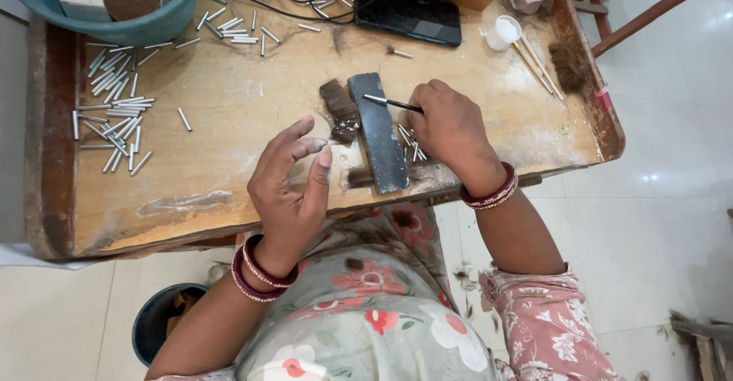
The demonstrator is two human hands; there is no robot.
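Now right hand pinches thin brush over dark block (left hand open, empty).

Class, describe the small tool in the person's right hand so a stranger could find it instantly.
Start at the wooden table, then the dark grey slab at its near edge. Across the slab's top lies a thin dark-handled brush with a silver tip, pinched by the right hand, unlike the loose metal tubes.

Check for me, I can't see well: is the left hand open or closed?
Open: the left hand hovers empty, fingers spread.
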